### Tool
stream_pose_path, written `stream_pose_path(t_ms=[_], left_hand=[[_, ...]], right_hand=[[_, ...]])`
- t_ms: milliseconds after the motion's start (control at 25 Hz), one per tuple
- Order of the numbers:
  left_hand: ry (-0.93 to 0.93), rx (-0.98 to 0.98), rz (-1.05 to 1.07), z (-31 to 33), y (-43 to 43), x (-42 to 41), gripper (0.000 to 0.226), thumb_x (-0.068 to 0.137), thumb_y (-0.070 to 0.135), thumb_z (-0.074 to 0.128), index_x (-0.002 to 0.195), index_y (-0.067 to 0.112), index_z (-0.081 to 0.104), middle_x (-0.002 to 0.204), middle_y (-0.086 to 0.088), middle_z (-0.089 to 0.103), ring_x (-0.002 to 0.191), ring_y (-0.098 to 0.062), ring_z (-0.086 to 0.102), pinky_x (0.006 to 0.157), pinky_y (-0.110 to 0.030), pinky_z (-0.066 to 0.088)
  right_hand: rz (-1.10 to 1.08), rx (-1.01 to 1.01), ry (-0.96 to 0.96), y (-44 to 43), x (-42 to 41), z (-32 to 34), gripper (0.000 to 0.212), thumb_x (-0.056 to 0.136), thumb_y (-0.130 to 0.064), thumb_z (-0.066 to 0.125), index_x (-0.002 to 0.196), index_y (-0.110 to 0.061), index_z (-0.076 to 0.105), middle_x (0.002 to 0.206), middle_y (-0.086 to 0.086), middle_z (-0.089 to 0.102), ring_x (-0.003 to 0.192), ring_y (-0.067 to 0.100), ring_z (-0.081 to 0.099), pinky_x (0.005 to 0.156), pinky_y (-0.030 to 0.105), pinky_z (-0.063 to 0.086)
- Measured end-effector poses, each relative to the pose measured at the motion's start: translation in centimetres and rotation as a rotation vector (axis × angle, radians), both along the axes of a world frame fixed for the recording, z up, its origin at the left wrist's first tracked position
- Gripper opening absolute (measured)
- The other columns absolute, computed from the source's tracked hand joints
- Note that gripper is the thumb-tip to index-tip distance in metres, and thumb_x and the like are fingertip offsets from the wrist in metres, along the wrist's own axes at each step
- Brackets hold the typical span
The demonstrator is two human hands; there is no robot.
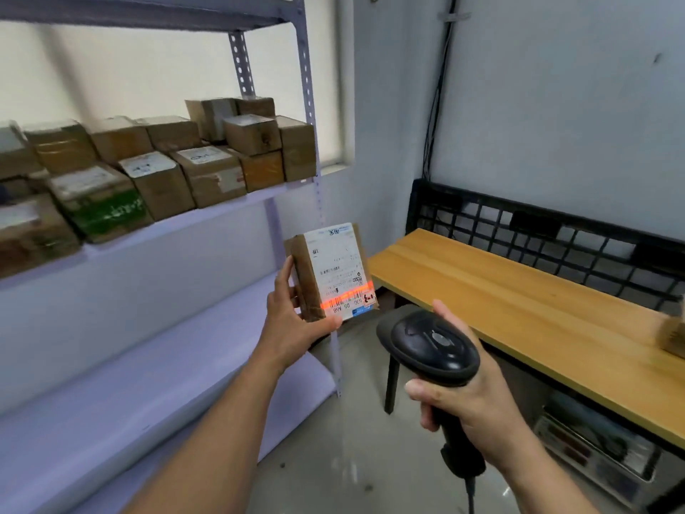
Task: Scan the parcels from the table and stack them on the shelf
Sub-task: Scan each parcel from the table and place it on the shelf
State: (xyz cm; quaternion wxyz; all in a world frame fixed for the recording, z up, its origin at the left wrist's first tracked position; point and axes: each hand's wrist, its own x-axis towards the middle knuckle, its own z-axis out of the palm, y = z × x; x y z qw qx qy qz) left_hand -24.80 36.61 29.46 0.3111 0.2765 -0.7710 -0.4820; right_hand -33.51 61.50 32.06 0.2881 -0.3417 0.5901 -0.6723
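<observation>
My left hand point(293, 320) grips a small brown cardboard parcel point(331, 270) from below and the side, holding it upright with its white shipping label facing me. An orange-red scan line crosses the barcode near the label's lower edge. My right hand point(470, 398) grips the handle of a black barcode scanner point(432, 346), whose head points at the parcel from a short distance to the right. The grey metal shelf point(230, 205) on the left carries several brown parcels point(207, 172) stacked in rows. The wooden table point(519, 309) is at the right.
Another parcel point(672, 337) shows partly at the table's right edge. A black wire crate point(537, 231) stands behind the table against the wall. A lower shelf board point(111, 402) lies below the loaded one. A metal device point(596, 450) sits on the floor under the table.
</observation>
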Motion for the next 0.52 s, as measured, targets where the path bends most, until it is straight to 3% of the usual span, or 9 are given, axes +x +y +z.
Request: stream_pose_path(t_ms=[160,320,440,520], left_hand=[[0.015,-0.022,0.085,0.3,-3.2,5.9,0.119,0.059,0.027,0.090,0.144,0.052,0.010,0.142,-0.005,0.038,0.112,-0.003,0.051,0.084,-0.021,0.048],[0.035,-0.065,0.179,1.8,-4.8,10.3,0.111,0.066,0.027,0.088,0.133,0.066,0.009,0.143,-0.003,0.036,0.119,-0.012,0.049,0.093,-0.030,0.050],[0.056,-0.074,0.289,3.4,-5.0,13.9,0.110,0.068,0.025,0.087,0.140,0.059,0.010,0.142,-0.005,0.038,0.121,-0.015,0.049,0.094,-0.033,0.050],[0.072,-0.092,0.360,4.6,-5.2,16.3,0.109,0.070,0.021,0.086,0.142,0.055,0.012,0.140,-0.006,0.040,0.120,-0.014,0.050,0.087,-0.026,0.050]], right_hand=[[0.028,0.020,0.091,-4.1,3.1,1.1,0.109,0.064,0.009,0.083,0.139,-0.051,0.029,0.076,0.020,0.069,0.046,0.030,0.053,0.046,0.039,0.045],[0.102,-0.002,0.185,-7.4,4.2,2.7,0.108,0.069,0.016,0.076,0.144,-0.044,0.029,0.070,0.015,0.067,0.045,0.026,0.055,0.046,0.036,0.048],[0.197,-0.029,0.197,-9.7,4.9,3.7,0.105,0.068,0.014,0.078,0.140,-0.048,0.032,0.073,0.006,0.069,0.046,0.025,0.056,0.045,0.033,0.049],[0.253,-0.047,0.216,-11.3,5.5,4.2,0.105,0.067,0.014,0.079,0.137,-0.049,0.035,0.082,0.004,0.071,0.047,0.025,0.056,0.045,0.032,0.050]])
